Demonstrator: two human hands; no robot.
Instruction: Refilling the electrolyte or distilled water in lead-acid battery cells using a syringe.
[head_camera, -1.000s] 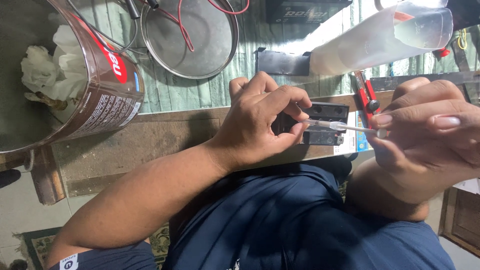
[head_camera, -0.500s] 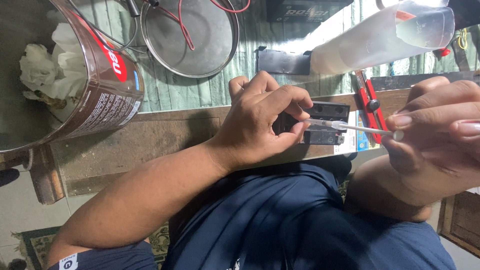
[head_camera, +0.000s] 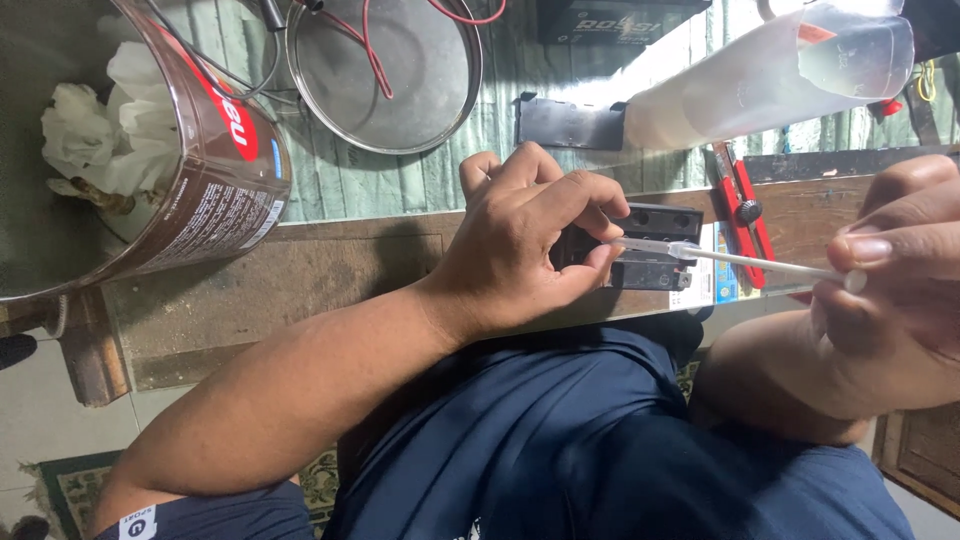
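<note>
My left hand (head_camera: 520, 240) pinches the barrel of a small clear syringe (head_camera: 650, 246) between thumb and forefinger. The syringe lies over a small black battery (head_camera: 660, 222) with round holes in its top, which sits on a wooden board (head_camera: 300, 290). My right hand (head_camera: 890, 300) grips the end of the thin white plunger rod (head_camera: 770, 263), which is drawn far out of the barrel to the right. Both hands are above my lap in dark blue clothing.
A large brown tin (head_camera: 200, 170) stuffed with white tissue stands at the left. A metal bowl (head_camera: 385, 70) with red wires lies behind. A clear plastic bottle (head_camera: 760, 75) lies at the top right, a red-handled cutter (head_camera: 742, 215) beside the battery, and a black plastic strip (head_camera: 565, 125) behind it.
My right hand has moved to the right and drawn the plunger further out of the syringe. My left hand and the barrel have stayed over the battery.
</note>
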